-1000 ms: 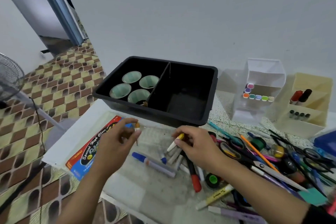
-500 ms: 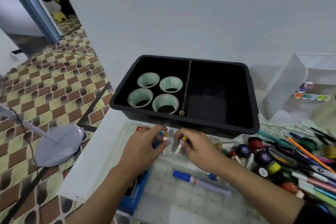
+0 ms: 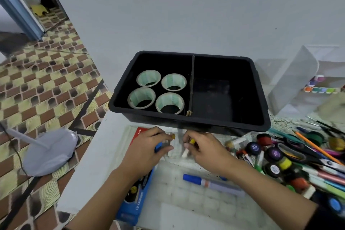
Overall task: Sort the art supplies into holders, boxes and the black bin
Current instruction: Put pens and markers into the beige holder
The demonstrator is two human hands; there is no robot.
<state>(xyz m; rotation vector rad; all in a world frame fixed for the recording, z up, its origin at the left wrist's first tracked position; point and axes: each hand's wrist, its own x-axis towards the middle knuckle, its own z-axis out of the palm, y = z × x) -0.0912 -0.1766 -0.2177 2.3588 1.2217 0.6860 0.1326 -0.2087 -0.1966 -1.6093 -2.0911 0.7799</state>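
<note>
The black bin [image 3: 188, 121] stands at the back of the table, split by a divider; several tape rolls [image 3: 148, 78] fill its left half and its right half is bare. Just in front of it, my left hand [image 3: 147, 152] grips a small bundle of markers with a blue and an orange end showing. My right hand [image 3: 203, 150] pinches a white marker with a yellow band [image 3: 188, 147]. The two hands are close together, a small gap between them. A blue-capped marker [image 3: 212, 185] lies loose on the table below my right hand.
A pile of pens, paint pots [image 3: 274, 154], scissors [image 3: 302, 157] and pencils covers the table's right side. A clear holder [image 3: 293, 80] with coloured caps stands behind it. A blue and red crayon box [image 3: 134, 205] lies under my left forearm. The table edge drops to a tiled floor at left.
The view swung left and down, so the bin sits more central. Both hands moved up toward the bin's front wall and closer together, still holding their markers.
</note>
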